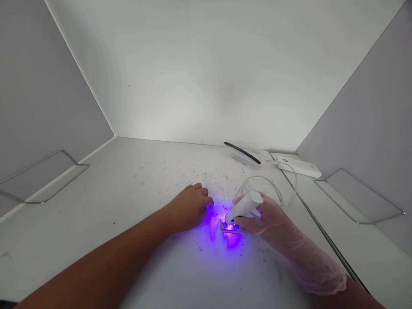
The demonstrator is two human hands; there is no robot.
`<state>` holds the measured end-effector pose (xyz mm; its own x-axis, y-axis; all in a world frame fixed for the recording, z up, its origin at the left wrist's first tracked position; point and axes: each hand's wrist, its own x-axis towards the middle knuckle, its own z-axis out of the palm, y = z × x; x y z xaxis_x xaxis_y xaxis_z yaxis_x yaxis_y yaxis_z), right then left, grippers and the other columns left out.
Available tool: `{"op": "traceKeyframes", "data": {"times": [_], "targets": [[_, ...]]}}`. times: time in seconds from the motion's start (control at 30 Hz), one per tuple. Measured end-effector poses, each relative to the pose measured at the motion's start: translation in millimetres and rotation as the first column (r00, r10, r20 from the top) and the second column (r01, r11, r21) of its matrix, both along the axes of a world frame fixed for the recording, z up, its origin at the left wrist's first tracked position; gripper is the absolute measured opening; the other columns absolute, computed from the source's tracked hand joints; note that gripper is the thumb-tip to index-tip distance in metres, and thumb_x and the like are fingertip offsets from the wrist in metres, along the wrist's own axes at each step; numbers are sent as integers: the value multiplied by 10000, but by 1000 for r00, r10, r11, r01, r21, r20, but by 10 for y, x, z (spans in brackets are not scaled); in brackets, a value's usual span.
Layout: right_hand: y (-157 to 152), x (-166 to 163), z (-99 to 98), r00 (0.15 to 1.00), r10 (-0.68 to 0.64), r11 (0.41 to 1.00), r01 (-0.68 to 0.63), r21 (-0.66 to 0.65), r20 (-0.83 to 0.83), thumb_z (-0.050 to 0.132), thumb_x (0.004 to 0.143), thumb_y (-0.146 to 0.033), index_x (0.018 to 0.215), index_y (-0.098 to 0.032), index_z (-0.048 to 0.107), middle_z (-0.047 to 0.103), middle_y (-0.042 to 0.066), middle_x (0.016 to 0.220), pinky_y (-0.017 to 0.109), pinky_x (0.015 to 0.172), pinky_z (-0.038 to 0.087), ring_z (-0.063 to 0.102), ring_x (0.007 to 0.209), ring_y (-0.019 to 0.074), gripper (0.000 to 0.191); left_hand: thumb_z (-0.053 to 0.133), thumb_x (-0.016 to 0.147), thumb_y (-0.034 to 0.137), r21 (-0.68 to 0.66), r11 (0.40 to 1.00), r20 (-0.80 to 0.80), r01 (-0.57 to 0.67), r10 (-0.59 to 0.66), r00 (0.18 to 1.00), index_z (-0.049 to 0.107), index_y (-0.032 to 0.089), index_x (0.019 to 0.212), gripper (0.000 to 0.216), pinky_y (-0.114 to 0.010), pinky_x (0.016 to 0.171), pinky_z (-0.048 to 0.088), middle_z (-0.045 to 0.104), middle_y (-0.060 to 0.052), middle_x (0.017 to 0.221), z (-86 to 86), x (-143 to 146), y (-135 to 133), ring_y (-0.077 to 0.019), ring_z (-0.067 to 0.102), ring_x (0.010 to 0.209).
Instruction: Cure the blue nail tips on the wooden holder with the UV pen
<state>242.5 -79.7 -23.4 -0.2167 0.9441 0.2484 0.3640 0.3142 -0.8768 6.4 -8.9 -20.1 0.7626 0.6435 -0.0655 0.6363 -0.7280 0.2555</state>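
Note:
My right hand (pixel 268 219), in a thin translucent glove, is closed around a white handheld UV lamp (pixel 245 205). The lamp is tilted, its lower end close above a small flat piece with a pale edge (pixel 221 226) on the table. Purple light floods that piece and the surface around it; glare and my fingers hide its details. Just left of the glow, my bare left hand (pixel 192 207) rests on the table with its fingers curled in. Whether anything is under those fingers is hidden.
Dark specks are scattered over the white table (pixel 96 240). A thin white cable (pixel 257 177) loops behind my right hand. Farther back lie a clear, dark-edged holder (pixel 243 155) and a white oblong device (pixel 299 166). Wire handles stand at the left (pixel 62 189) and right (pixel 360 195).

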Motion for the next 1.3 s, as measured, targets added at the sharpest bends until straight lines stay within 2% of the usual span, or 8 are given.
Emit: {"op": "traceKeyframes", "data": {"times": [0.17, 0.27, 0.47, 0.67, 0.8, 1.13, 1.3], "targets": [[-47, -8, 49, 997, 31, 999, -33, -31, -64, 786, 784, -281, 747, -220, 738, 637, -31, 663, 265, 549, 490, 603, 587, 120, 86, 510, 926, 95, 23, 999, -12, 25, -25, 1000, 813, 208, 1045, 345, -411, 866, 496, 718, -90, 936, 4, 16, 21, -255, 600, 945], [-87, -5, 61, 998, -61, 998, 61, -24, -4, 816, 781, -289, 812, -232, 761, 672, -11, 755, 295, 600, 518, 650, 685, 154, 84, 499, 923, 98, 40, 999, -15, 32, -31, 999, 813, 208, 1053, 357, -414, 879, 497, 722, -94, 941, -8, 21, 35, -262, 605, 963], [-133, -3, 86, 996, -68, 998, 68, 0, 49, 824, 800, -338, 837, -243, 770, 705, 16, 868, 332, 673, 547, 678, 801, 186, 115, 496, 918, 140, 35, 998, -6, 43, -43, 999, 811, 207, 1055, 350, -406, 853, 484, 719, -93, 931, -27, 6, 55, -259, 592, 962], [-151, -17, 80, 994, -95, 993, 90, 74, 55, 799, 782, -259, 864, -224, 755, 732, 24, 889, 351, 712, 561, 697, 842, 203, 100, 481, 938, 157, 45, 998, -22, 37, -36, 999, 810, 203, 1078, 361, -401, 862, 477, 734, -91, 970, -29, 16, 47, -260, 602, 998], [-175, -22, 57, 994, -96, 990, 90, 113, 49, 774, 821, -227, 865, -232, 738, 734, 12, 923, 365, 767, 568, 696, 859, 190, 57, 481, 956, 191, 49, 998, -38, 33, -31, 999, 808, 200, 1122, 367, -410, 875, 479, 732, -96, 981, -28, 28, 47, -267, 602, 1007], [-175, 23, 11, 980, -127, 975, 94, 200, 156, 816, 841, -316, 894, -272, 751, 725, 23, 961, 380, 799, 588, 682, 905, 215, 95, 485, 923, 166, 58, 997, 13, 50, -51, 999, 802, 192, 1082, 355, -391, 878, 482, 698, -69, 916, -63, 4, 82, -235, 594, 972], [-176, 27, 16, 976, -120, 969, 75, 234, 184, 797, 851, -297, 891, -268, 744, 711, 29, 975, 376, 791, 577, 671, 886, 208, 72, 464, 931, 179, 59, 997, 6, 46, -46, 999, 803, 183, 1089, 374, -407, 870, 483, 683, -80, 899, -67, 9, 83, -244, 583, 952]]}}
